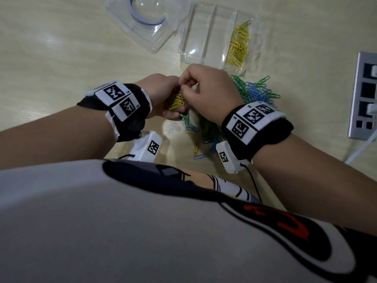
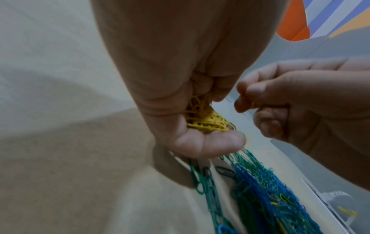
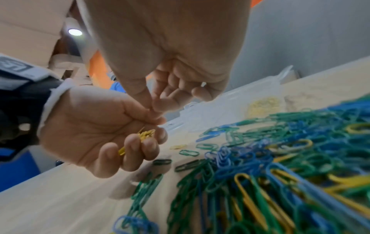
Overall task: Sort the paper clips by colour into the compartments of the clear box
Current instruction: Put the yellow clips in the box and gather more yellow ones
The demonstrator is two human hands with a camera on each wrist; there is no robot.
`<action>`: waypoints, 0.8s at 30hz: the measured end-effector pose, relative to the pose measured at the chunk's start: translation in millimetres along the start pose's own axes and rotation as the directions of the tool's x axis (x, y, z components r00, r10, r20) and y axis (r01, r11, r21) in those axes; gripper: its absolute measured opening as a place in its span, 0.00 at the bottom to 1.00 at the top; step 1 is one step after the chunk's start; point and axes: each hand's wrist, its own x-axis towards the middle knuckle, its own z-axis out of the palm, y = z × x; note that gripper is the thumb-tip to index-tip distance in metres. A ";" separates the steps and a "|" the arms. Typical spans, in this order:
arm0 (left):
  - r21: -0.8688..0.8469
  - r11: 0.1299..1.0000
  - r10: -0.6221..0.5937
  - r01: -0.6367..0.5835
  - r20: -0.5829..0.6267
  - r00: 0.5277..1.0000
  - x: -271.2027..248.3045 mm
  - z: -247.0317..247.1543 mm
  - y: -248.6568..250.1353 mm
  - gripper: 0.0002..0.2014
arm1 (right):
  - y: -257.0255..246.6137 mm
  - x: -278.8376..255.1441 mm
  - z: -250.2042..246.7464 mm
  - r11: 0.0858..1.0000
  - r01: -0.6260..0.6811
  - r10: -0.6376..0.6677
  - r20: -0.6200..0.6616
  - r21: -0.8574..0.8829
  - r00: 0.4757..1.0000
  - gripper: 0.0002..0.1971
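Observation:
My left hand is cupped above the table and grips a bunch of yellow paper clips in its curled fingers. Right above it, the thumb and forefinger of my right hand are pinched together, and a sliver of a yellow clip shows between them in the left wrist view. Under and to the right of both hands lies a mixed pile of green, blue and yellow clips. Behind the hands stands the clear box. Its right compartment holds yellow clips, while the two compartments to the left look bare.
A clear lid with a ring on it lies at the back left of the box. A grey power strip with a white cable sits at the right edge. A few stray clips lie near the table's front edge.

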 end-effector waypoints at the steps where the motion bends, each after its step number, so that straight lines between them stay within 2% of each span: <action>1: -0.006 1.000 -0.009 0.009 0.008 1.000 0.0 -1.5 -0.5 0.16 | 3.4 2.8 1.3 1.000 -0.029 0.029 -0.032 0.008 0.999 0.05; 4: -0.005 0.999 -0.035 0.035 -0.001 0.999 0.8 -7.2 -2.6 0.21 | 15.0 13.1 7.1 0.980 -0.069 0.066 -0.024 -0.185 0.998 0.09; 7: 0.017 0.999 -0.042 0.042 -0.025 0.999 0.3 -11.1 -3.4 0.21 | 20.4 22.0 16.1 0.924 0.009 0.018 0.068 -0.381 0.998 0.11; 11: 0.027 0.999 -0.034 0.036 -0.044 0.998 0.0 -12.7 -3.6 0.21 | 20.6 26.5 25.2 0.850 0.091 -0.051 0.091 -0.519 0.995 0.11; 16: 0.050 0.998 -0.030 0.032 -0.039 0.999 -0.6 -11.3 -0.1 0.23 | 18.7 19.8 10.7 0.857 0.051 -0.004 0.092 -0.513 0.996 0.13; 18: 0.052 0.998 -0.024 0.026 -0.030 0.999 0.0 -7.2 0.7 0.23 | 17.8 13.3 -0.7 0.900 0.034 -0.002 0.074 -0.434 0.997 0.10; 21: 0.021 1.000 -0.009 0.010 -0.027 1.000 -0.1 2.9 1.6 0.21 | 8.6 -0.3 -13.1 0.939 0.085 -0.044 0.127 -0.335 0.991 0.05; 24: -0.003 1.000 0.005 -0.005 0.001 1.000 -2.0 13.2 4.6 0.19 | 7.2 -10.7 -18.9 0.953 0.094 -0.057 0.135 -0.288 0.989 0.06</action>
